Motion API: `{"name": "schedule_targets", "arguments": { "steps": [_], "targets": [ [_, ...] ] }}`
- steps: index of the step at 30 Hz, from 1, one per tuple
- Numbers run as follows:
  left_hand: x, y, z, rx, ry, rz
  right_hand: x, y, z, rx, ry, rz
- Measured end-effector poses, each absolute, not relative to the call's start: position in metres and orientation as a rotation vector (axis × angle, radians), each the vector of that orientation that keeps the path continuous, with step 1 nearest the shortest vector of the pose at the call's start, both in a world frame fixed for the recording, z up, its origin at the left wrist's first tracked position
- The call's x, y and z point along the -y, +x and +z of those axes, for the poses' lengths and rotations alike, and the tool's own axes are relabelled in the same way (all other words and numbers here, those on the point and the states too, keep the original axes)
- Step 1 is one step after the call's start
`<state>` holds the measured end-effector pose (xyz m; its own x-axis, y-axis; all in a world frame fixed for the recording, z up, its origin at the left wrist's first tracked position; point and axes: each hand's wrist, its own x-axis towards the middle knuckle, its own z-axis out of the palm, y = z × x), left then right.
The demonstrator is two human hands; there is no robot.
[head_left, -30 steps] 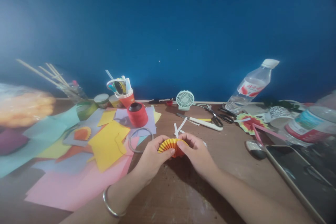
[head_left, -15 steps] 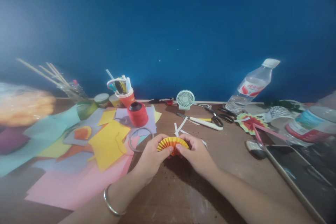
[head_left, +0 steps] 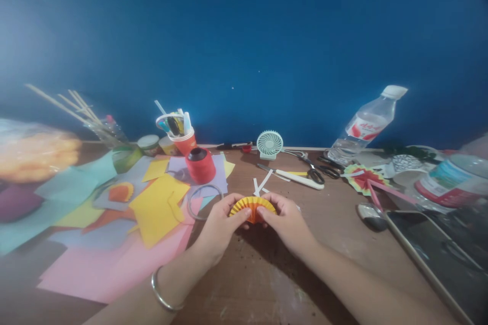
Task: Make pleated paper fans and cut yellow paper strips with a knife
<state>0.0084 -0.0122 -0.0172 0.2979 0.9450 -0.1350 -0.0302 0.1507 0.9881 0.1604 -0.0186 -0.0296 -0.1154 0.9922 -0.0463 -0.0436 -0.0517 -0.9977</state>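
A pleated paper fan, orange inside with a yellow rim, is spread in a half circle between both hands above the brown table. My left hand pinches its left side, thumb on the front face. On the right side, my right hand grips it the same way, thumb pressed near the middle folds. Fingers behind the paper are mostly hidden. White paper strips lie just beyond the fan. A grey ring rests by my left hand.
Coloured paper sheets cover the left side, with a red thread spool behind. A small fan, a white-handled knife and scissors lie toward the wall. At right are a tilted bottle, a pink-green paper flower and a phone.
Both thumbs have shifted on the pleats, the right one outward from the middle, and more of the orange centre shows. The hands stay in nearly the same place.
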Motion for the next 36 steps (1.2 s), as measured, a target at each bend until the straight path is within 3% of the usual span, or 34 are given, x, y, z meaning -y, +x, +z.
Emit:
{"name": "schedule_targets", "arguments": {
  "steps": [11, 29, 36],
  "targets": [
    [0.009, 0.009, -0.025, -1.096, 1.118, 1.048, 0.019, 0.159, -0.031, 1.125, -1.139, 1.358],
    [0.015, 0.005, -0.013, -1.278, 1.638, 0.928, 0.019, 0.161, -0.023, 1.257, -1.107, 1.403],
    [0.006, 0.005, -0.021, -1.283, 1.239, 1.132, 0.016, 0.160, -0.032, 0.944, -1.040, 1.431]
  ]
}}
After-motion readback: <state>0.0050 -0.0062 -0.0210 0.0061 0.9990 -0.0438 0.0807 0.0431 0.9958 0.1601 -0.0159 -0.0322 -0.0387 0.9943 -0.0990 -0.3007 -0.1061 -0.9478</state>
